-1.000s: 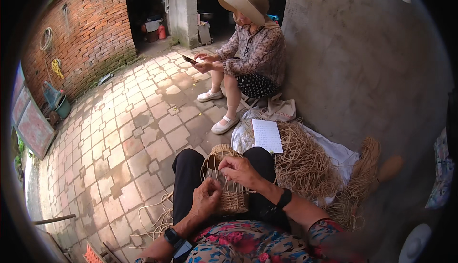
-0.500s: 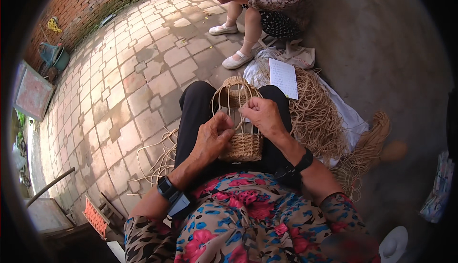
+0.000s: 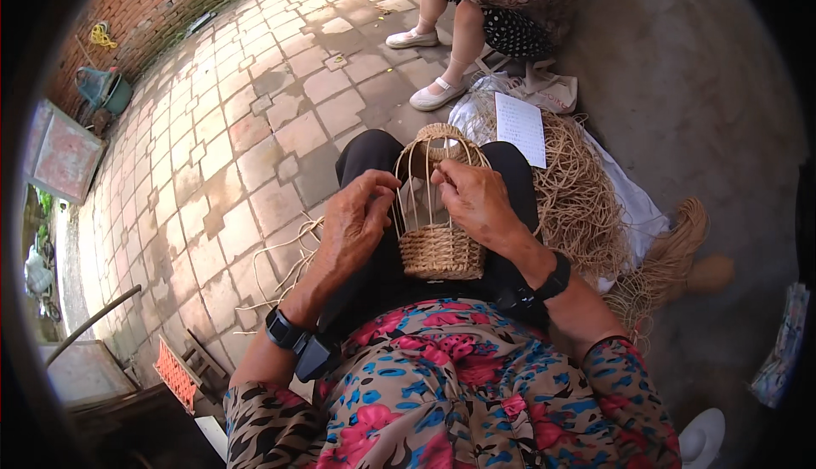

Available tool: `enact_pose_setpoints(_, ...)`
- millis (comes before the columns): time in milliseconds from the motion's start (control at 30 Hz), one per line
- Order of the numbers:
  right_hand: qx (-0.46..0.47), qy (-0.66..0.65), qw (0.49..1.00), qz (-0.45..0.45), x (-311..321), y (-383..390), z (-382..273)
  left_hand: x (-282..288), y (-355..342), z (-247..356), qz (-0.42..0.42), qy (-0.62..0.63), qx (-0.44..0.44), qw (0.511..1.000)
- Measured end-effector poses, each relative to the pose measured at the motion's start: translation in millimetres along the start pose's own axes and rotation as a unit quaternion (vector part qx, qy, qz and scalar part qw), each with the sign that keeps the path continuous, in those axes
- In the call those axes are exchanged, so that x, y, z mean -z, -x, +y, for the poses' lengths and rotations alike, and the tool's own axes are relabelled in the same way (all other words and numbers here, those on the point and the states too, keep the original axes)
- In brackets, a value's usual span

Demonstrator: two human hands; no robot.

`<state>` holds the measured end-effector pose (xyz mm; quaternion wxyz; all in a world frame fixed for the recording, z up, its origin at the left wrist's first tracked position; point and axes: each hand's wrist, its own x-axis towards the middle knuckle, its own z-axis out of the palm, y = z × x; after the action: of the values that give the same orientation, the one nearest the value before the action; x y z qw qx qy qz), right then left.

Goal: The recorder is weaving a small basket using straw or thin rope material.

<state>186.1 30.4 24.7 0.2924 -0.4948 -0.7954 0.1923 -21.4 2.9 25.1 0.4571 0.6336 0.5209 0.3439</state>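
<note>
A small woven basket (image 3: 443, 254) of tan cord sits between my knees, its lower wall tightly woven. Long bare strands rise from that wall and arch up to a woven band (image 3: 440, 132) at the top. My left hand (image 3: 355, 214) is beside the left strands, fingers curled and thumb bent in; whatever is at its fingertips is too small to make out. On the other side, my right hand (image 3: 478, 204) pinches at a strand below the band, its fingers closed.
A heap of loose tan cord (image 3: 582, 201) lies on white cloth to the right, with a written sheet (image 3: 520, 129) on top. Beyond, a seated person (image 3: 518, 10) holds a phone. More cord ends (image 3: 285, 265) trail on the paving at the left.
My left hand has moved back from the middle of the basket to its left side, uncovering the wall and strands. My right hand stays near the upper strands. The view has shifted slightly.
</note>
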Motion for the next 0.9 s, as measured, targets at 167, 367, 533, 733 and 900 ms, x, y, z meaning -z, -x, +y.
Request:
enact_pose_setpoints(167, -0.202, -0.302, 0.932, 0.015, 22, 31, 7, -12, 16, -13, -0.075, -0.087, -0.116, 0.987)
enact_pose_setpoints(367, -0.271, -0.328, 0.905, 0.006, 38, 74, 20, -20, 15, -9, -0.033, -0.129, -0.136, 0.982)
enact_pose_setpoints(533, -0.266, -0.245, 0.932, -0.004, 43, 87, 26, -37, 3, 20, -0.007, -0.062, -0.136, 0.989)
enact_pose_setpoints(733, -0.246, -0.230, 0.940, 0.058, 46, 87, 33, -49, -16, 39, -0.177, 0.001, 0.037, 0.984)
enact_pose_setpoints(900, -0.366, -0.398, 0.828, -0.146, 58, 112, 29, -53, -8, 21, -0.091, 0.162, 0.079, 0.979)
